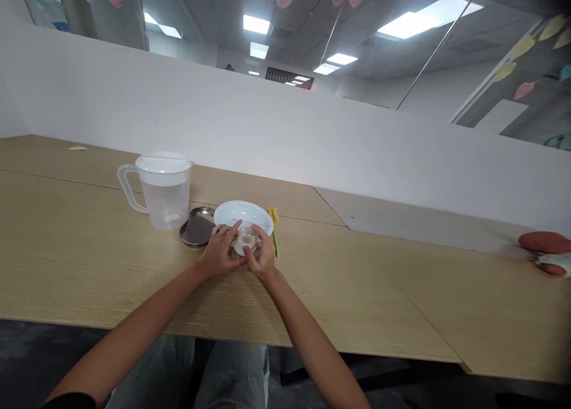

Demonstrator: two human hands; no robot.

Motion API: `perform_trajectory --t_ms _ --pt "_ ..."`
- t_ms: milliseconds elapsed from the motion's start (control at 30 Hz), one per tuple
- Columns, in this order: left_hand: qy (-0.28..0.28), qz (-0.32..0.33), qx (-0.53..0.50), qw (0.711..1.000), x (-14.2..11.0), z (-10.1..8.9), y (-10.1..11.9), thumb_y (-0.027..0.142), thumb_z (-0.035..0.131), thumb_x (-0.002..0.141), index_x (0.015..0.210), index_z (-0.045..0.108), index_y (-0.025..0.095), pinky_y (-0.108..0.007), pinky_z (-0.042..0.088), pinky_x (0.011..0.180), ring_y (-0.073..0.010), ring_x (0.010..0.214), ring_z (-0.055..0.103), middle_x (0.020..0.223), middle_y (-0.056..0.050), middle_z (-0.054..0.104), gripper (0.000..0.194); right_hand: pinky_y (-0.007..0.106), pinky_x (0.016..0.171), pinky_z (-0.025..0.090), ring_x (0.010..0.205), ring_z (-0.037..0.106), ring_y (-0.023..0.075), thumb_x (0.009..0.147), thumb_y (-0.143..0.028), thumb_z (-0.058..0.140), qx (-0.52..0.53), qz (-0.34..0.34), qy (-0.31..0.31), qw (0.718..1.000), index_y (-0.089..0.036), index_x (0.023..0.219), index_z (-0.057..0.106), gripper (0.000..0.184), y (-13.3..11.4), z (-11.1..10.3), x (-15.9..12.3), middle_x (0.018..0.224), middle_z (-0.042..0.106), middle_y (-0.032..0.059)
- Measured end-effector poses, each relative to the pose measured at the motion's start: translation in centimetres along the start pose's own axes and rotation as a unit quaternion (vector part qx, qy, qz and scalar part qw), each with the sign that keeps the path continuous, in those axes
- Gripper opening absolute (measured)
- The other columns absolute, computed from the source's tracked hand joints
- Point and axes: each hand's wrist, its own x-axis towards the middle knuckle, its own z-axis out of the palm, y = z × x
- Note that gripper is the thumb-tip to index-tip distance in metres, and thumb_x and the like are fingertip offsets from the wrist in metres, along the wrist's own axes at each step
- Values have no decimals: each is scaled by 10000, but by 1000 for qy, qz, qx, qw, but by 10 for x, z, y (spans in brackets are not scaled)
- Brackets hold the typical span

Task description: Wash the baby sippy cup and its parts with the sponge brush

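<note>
Between my two hands is a small clear cup-like vessel point(247, 240), held just in front of the white bowl. My left hand point(222, 249) grips it from the left, with its thumb low and its fingers near the rim. From the right, my right hand point(262, 252) holds the vessel with thumb and fingers around its side. The white bowl point(243, 209) stands right behind my hands, which hide its front part. A round metal tray point(199, 227) lies beside my left hand. To the right of the bowl is a sponge brush with a yellow head point(273, 215) and green handle.
A clear plastic pitcher point(166, 189) with a white lid and water in it stands at the left. A white wall point(267, 129) with a window above borders the wooden table point(348, 290) at the back. Reddish-orange objects point(545, 242) lie at the far right.
</note>
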Motion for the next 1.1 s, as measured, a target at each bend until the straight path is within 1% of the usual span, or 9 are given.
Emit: perform_trajectory --t_ms 133,267,500,633,833,1100 --pt "10 11 9 1000 0 -1 3 543 595 810 1489 277 122 -469 239 1099 -277 1092 563 1159 -129 639 860 456 863 560 1046 642 280 924 -410 496 -14 3 0 1000 -167 1312 463 459 -2 -1 3 1147 649 154" --pt "5 13 11 1000 1 0 4 527 587 815 1473 312 138 -472 254 1082 -283 1116 547 1226 -138 612 812 451 867 556 1036 644 277 925 -411 498 -16 14 -3 1000 -166 1308 471 455 -3 -1 4 1139 653 151" --pt "5 9 -6 1000 0 4 2 546 605 805 1452 357 139 -456 327 1003 -301 1111 522 1173 -145 613 804 417 901 549 1073 632 256 937 -400 494 26 50 -2 998 -179 1314 481 437 -6 -1 3 1172 644 137" --pt "13 21 -4 1000 0 5 1 537 599 820 1430 386 130 -451 342 984 -302 1098 521 1160 -152 619 763 416 882 557 1049 643 256 935 -427 489 25 63 0 998 -176 1282 499 428 -5 0 3 1144 651 136" --pt "9 18 12 1000 0 5 1 528 601 829 1420 402 140 -440 355 974 -300 1086 528 1153 -149 625 735 396 872 558 1031 643 240 930 -434 494 52 79 10 995 -174 1252 509 414 -6 1 4 1125 652 128" --pt "23 44 12 999 0 5 1 527 552 867 1415 391 100 -427 370 963 -288 1084 531 1156 -158 623 714 368 849 555 1005 640 225 923 -432 510 80 97 11 992 -182 1250 515 412 -6 1 3 1127 647 112"
